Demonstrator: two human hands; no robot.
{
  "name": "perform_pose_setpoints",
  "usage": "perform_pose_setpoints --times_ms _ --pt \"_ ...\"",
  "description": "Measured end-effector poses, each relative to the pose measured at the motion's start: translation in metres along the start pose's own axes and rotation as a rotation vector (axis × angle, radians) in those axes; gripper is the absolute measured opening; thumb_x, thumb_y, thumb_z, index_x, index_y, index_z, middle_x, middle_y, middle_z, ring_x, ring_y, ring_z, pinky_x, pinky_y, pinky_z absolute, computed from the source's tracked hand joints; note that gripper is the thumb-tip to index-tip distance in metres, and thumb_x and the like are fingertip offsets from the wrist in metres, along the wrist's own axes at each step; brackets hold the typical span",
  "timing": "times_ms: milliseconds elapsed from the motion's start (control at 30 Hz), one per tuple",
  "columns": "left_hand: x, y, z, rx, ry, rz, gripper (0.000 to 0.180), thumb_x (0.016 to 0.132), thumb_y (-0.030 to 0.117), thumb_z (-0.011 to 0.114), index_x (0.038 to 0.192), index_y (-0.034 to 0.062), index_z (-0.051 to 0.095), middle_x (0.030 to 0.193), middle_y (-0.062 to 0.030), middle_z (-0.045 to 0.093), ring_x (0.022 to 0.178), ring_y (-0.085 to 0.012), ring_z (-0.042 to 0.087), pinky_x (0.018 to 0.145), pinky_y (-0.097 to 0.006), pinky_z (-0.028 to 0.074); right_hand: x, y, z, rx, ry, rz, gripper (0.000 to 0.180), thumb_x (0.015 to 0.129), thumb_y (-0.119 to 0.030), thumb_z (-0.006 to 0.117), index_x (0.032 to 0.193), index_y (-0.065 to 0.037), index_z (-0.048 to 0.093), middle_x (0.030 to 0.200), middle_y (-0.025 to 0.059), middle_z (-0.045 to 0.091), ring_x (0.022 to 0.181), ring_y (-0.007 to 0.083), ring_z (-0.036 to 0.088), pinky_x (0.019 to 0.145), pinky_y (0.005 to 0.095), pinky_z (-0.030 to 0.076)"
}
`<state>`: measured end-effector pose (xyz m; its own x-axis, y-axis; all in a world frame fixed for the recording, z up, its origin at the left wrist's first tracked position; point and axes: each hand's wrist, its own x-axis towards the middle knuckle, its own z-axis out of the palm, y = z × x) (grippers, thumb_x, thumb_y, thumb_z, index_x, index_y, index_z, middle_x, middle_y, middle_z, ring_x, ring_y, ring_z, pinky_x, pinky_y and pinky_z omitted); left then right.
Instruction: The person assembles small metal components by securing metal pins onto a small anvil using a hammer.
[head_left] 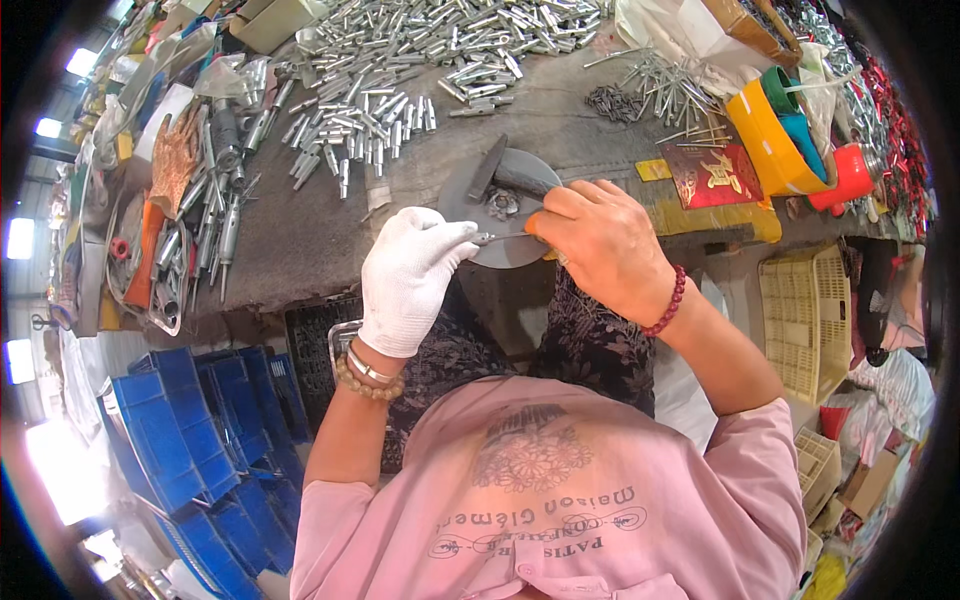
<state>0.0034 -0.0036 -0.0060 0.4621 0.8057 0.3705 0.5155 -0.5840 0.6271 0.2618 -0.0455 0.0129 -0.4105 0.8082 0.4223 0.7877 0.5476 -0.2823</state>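
Observation:
My left hand (408, 275), in a white glove, pinches a small metal piece (484, 239) between thumb and fingertips. A thin metal rod (510, 236) runs from that piece to my bare right hand (608, 245), whose fingers are closed round its other end. Something orange (536, 225) shows at the right fingertips; its kind is unclear. Both hands are over the near part of a round grey disc (455, 190). On the disc lies a hammer (488, 170), its dark handle reaching behind my right hand. A small cluster of metal bits (502, 204) sits beside the hammer.
Many silver metal tubes (400, 60) are heaped at the back. Long pins (680, 92) and a red card (712, 175) lie right, near a yellow container (775, 135). Tools crowd the left, including orange-handled pliers (150, 250). Blue bins (175, 425) and a cream crate (805, 320) stand below.

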Motion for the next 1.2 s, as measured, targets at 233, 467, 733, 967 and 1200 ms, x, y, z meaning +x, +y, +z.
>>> perform_pose_setpoints --times_ms 233,467,733,967,1200 --pt "-0.002 -0.002 0.001 -0.016 0.029 0.041 0.021 0.086 0.000 0.084 0.107 0.0034 0.083 0.096 -0.0100 0.071 0.095 -0.0265 0.068 0.086 -0.037 0.055 0.004 -0.005 0.008 -0.103 0.052 -0.056 0.011 0.083 -0.012 0.071 0.093 -0.014 0.074 0.095 0.0023 0.061 0.098 0.0229 0.066 0.088 0.0380 0.053" --pt "-0.002 0.005 -0.001 0.043 0.030 0.031 0.022 0.085 0.001 0.084 0.107 0.0035 0.083 0.096 -0.0111 0.072 0.096 -0.0292 0.068 0.087 -0.038 0.055 -0.002 0.066 -0.013 -0.095 0.287 0.404 0.020 0.085 -0.004 0.076 0.102 -0.014 0.078 0.096 0.0086 0.072 0.091 0.0334 0.074 0.078 0.0446 0.060" --pt "-0.002 0.005 0.000 0.008 0.035 0.030 0.023 0.084 0.000 0.085 0.107 0.0042 0.082 0.095 -0.0108 0.070 0.094 -0.0285 0.068 0.085 -0.038 0.055 0.011 0.133 -0.013 -0.270 0.011 0.382 0.021 0.085 -0.010 0.080 0.106 -0.012 0.079 0.104 0.0084 0.070 0.104 0.0320 0.073 0.090 0.0459 0.059" --pt "-0.005 -0.002 0.003 -0.016 0.077 0.054 0.025 0.084 0.000 0.085 0.108 0.0054 0.081 0.093 -0.0094 0.069 0.092 -0.0272 0.068 0.083 -0.037 0.055 0.024 0.115 -0.019 -0.261 -0.010 0.337 0.020 0.088 -0.013 0.078 0.106 -0.009 0.073 0.106 0.0095 0.069 0.107 0.0337 0.071 0.092 0.0464 0.058" --pt "-0.003 -0.002 0.002 0.009 0.060 0.059 0.026 0.083 0.007 0.087 0.109 0.0077 0.081 0.096 -0.0082 0.069 0.092 -0.0283 0.068 0.083 -0.038 0.055 0.024 0.095 -0.006 -0.181 0.060 0.460 0.021 0.090 -0.010 0.077 0.110 -0.007 0.070 0.108 0.0120 0.070 0.106 0.0353 0.071 0.092 0.0469 0.057"
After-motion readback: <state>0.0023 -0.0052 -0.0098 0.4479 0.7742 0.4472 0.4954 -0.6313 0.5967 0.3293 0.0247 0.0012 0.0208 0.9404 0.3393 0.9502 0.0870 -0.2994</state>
